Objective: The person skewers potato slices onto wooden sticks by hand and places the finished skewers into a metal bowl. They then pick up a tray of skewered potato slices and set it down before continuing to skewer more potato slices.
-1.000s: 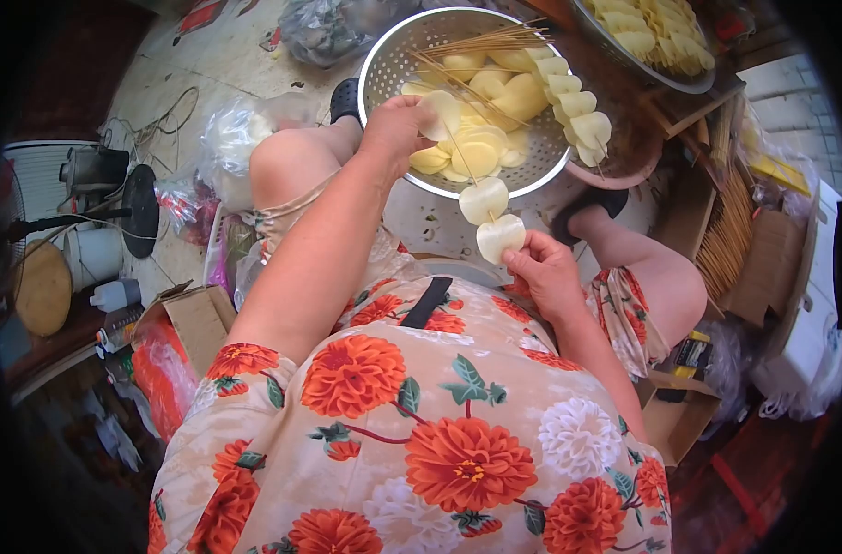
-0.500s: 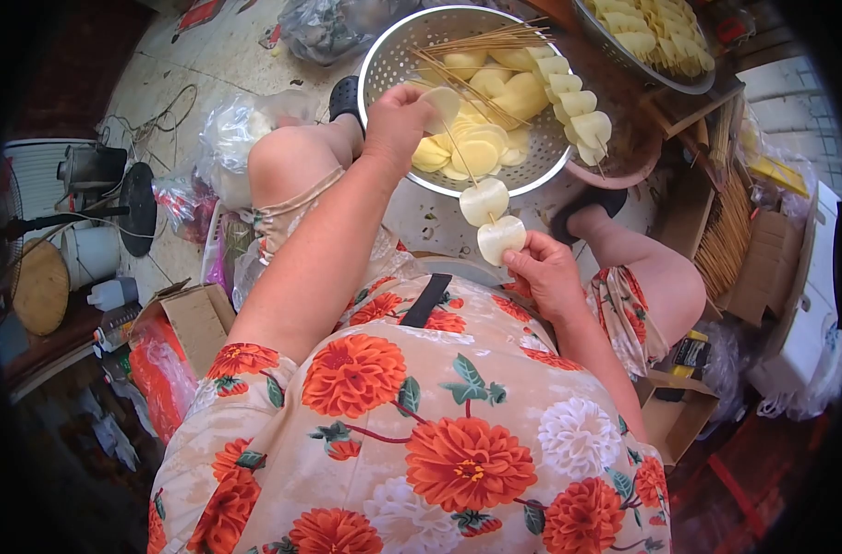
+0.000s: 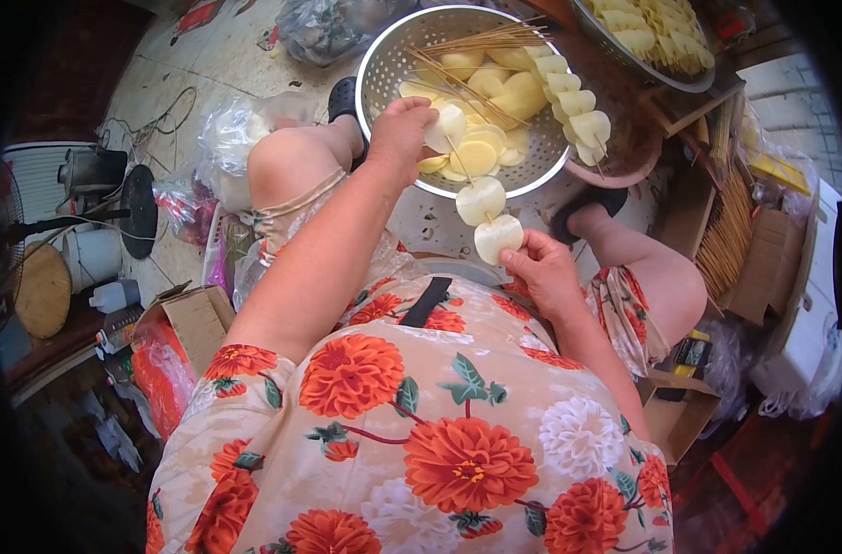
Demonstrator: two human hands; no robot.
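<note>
My left hand (image 3: 403,134) is closed on a thin, pale potato slice (image 3: 446,129) at the far end of a bamboo skewer (image 3: 459,160). Two more slices, an upper one (image 3: 481,200) and a lower one (image 3: 498,240), sit on that skewer closer to me. My right hand (image 3: 543,268) pinches the near end, thumb against the lower slice; the skewer's butt is hidden by the fingers. Just beyond is a metal colander (image 3: 381,57) with loose potato slices (image 3: 473,157) and a bundle of bare skewers (image 3: 481,42). A filled skewer of slices (image 3: 569,97) rests along its right rim.
A second colander (image 3: 656,85) with many skewered slices stands at the upper right. Bundled sticks (image 3: 724,231) lie beside my right knee, near a cardboard box (image 3: 670,415). Plastic bags (image 3: 231,138) and another open box (image 3: 190,319) are on the left.
My left hand has lowered slightly, and its slice has turned flatter toward me over the skewer's far end. The two skewered slices have shifted slightly left; my right hand stays nearly still.
</note>
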